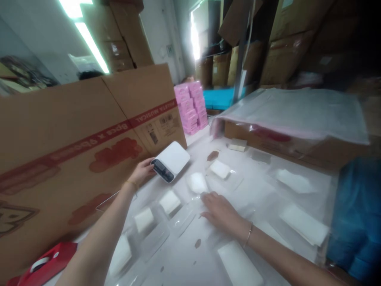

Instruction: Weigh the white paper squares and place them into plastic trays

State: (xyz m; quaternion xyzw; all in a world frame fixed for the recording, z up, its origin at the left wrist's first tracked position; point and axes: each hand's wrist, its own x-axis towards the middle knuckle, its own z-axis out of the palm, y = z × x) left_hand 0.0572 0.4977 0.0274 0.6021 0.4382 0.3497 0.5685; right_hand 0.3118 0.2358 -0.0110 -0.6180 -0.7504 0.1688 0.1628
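**On the white counter [178,260]: one white device [174,158] in the left grip [145,169], right grip [218,208] at a white pad [198,182]**

Beside the large printed carton [74,135], the left grip is grasping the white device by its left edge, next to the dark panel [162,171]. The device is tilted, its pale top face towards the camera. Whether its far edge touches the counter: cannot tell.

The right grip lies palm down, lower and to the right of the device, apart from it. Fingers curve slightly, tips at the near edge of the white pad, close to a clear sleeve [186,216]. Whether they pinch film or pad: cannot tell (blur).

Counts:
- Device: 1.
- White pads: at least 8. Five form a slanting row from beside the left forearm [107,234] to beyond the right fingertips, the pad at the right grip included; three lie farther right and nearer the camera. A further pale shape by the right forearm [282,254] is too blurred to classify.
- Clear sleeves: several, overlapping; number not readable.
- Wrist bands: 2, one per wrist.
- Printed carton: 1, at left.
- Red object [56,260] with a white round part: 1, lower left.
- Pink packs [192,107]: two columns, behind the carton's right edge; units blurred.
- Film-covered box [285,139]: 1, at right.
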